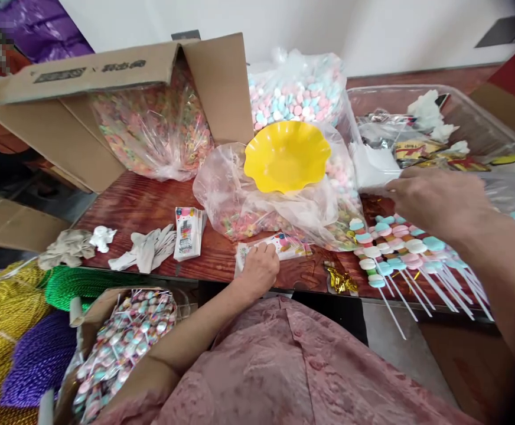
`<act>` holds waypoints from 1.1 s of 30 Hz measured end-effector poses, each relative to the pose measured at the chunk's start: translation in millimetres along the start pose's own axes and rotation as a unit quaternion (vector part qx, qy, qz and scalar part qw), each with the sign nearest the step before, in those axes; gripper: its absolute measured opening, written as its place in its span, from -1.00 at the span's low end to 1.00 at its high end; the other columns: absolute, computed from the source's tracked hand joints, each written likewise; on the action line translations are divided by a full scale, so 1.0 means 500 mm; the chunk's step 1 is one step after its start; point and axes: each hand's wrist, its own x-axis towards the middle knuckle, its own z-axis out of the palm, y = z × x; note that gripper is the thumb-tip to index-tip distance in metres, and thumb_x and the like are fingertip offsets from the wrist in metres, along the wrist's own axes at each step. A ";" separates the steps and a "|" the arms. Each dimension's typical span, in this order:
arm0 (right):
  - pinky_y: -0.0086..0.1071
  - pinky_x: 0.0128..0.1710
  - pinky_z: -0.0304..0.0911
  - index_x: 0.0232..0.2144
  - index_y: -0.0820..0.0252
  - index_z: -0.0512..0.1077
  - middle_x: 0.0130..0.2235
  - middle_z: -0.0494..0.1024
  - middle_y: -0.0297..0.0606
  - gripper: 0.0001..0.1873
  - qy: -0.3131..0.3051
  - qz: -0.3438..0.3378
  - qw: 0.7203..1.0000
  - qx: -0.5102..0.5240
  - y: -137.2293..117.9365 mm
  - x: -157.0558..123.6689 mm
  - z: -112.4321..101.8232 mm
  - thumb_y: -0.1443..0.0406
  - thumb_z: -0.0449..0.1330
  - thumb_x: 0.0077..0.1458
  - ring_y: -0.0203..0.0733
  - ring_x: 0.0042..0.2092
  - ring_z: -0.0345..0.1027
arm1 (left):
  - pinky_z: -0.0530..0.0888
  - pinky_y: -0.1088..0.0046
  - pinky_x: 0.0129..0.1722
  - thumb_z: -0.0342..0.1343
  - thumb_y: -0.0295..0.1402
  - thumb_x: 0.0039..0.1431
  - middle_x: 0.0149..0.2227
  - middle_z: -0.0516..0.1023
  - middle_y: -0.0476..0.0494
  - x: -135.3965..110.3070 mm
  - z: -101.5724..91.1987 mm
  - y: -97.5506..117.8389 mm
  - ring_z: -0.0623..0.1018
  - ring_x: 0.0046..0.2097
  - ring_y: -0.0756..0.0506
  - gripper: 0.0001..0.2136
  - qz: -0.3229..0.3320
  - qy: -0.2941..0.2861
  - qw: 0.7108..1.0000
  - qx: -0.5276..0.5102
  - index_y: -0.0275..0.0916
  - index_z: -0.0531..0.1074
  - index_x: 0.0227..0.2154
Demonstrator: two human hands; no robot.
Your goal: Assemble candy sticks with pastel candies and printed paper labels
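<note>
My left hand (260, 268) rests on a small printed clear packet (279, 246) lying on the red-brown table (137, 203) near its front edge, fingers curled on the packet's left end. My right hand (434, 198) hovers palm down over a row of pastel marshmallow skewers (394, 251) with white sticks, its fingertips at the edge of a clear plastic tray (479, 127); I cannot tell whether it holds anything. A yellow scalloped bowl (286, 156) sits on a clear bag of coloured candy (257, 206) between the hands.
An open cardboard box (107, 88) holds a bag of candy at the back left. A bag of pastel sweets (295, 94) stands behind the bowl. White gloves (146, 248) and a stack of packets (189, 232) lie left. A box of wrapped lollipops (120, 342) and coloured cords (22, 330) sit below.
</note>
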 end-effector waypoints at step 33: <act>-0.35 -0.38 0.29 -0.33 0.11 0.46 -0.39 0.55 -0.29 -0.80 -0.147 -0.094 0.974 0.142 -0.237 -0.232 0.144 0.35 0.06 0.28 -0.24 -0.36 0.43 | 0.39 0.29 -0.08 0.03 -0.37 0.28 -0.20 0.51 -0.17 -0.004 0.011 -0.054 0.42 -0.10 -0.15 -0.83 -0.100 0.095 0.972 -0.190 -0.24 0.52 -0.31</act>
